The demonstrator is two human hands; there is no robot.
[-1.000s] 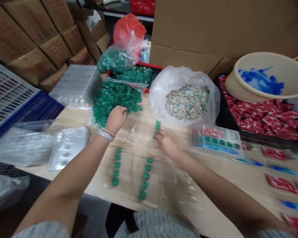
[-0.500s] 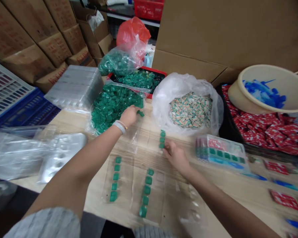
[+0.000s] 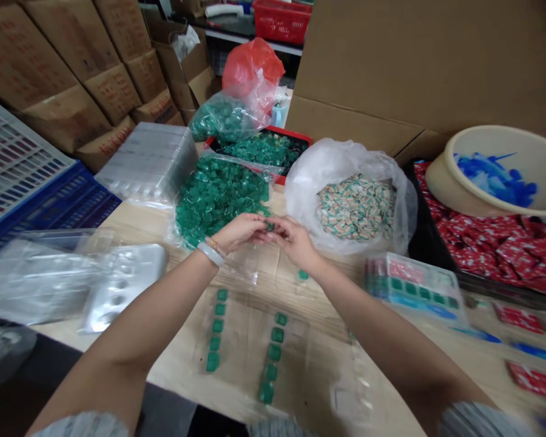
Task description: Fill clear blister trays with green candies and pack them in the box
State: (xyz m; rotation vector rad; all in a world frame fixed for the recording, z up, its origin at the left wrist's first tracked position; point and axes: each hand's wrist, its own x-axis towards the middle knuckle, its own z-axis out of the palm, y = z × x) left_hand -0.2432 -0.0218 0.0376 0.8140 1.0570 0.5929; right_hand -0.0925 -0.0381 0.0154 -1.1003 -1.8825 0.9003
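Observation:
My left hand (image 3: 241,233) and my right hand (image 3: 298,244) meet above the table, fingertips together. Pinched between them is a small green plastic piece (image 3: 270,226); its exact shape is blurred. Just left of the hands lies an open clear bag of green plastic pieces (image 3: 222,191). Below on the table are two clear blister trays, a left tray (image 3: 236,328) and a right tray (image 3: 293,364), each with a column of several green squares. Another green square (image 3: 303,275) shows beneath my right wrist, the rest of its row hidden by the arm.
A white bag of small printed packets (image 3: 357,206) stands right of the hands. Filled trays (image 3: 414,288), red packets (image 3: 486,233) and a cream tub (image 3: 505,170) with blue pieces lie farther right. Empty trays (image 3: 148,158) are stacked at left; a red-rimmed tray (image 3: 279,179) is behind.
My right hand has left the column of green squares and moved up and left to meet my left hand. My left hand has shifted slightly down and right from the bag.

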